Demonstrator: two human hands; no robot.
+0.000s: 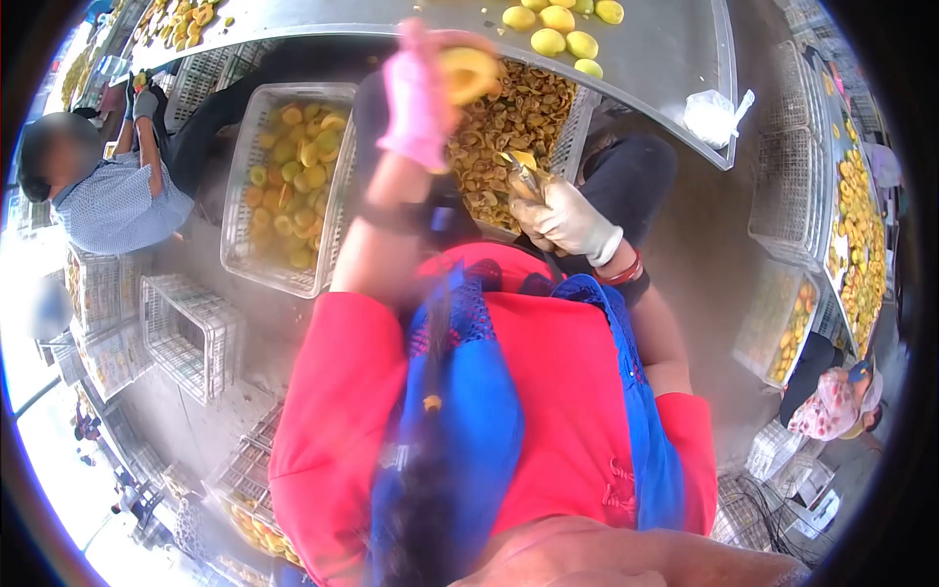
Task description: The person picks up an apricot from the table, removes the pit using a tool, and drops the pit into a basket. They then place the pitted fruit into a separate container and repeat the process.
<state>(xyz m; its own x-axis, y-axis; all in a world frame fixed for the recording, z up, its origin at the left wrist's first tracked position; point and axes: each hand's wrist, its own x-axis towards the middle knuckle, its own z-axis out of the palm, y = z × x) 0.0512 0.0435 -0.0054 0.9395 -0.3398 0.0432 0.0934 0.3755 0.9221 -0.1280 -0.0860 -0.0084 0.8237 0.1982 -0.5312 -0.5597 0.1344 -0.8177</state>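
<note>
My left hand, in a pink glove and blurred by motion, is raised over the left edge of a crate full of brownish-yellow peelings and fruit pieces. A yellow cut fruit is in its grip, also smeared. My right hand, in a white glove, is closed round a small metal cutting tool above the lower right part of that crate. A bit of yellow fruit lies at the tool's tip.
Whole yellow fruits and a white plastic bag lie on the metal table ahead. A crate of fruit halves stands at left. Co-workers sit at left and far right, among stacked crates.
</note>
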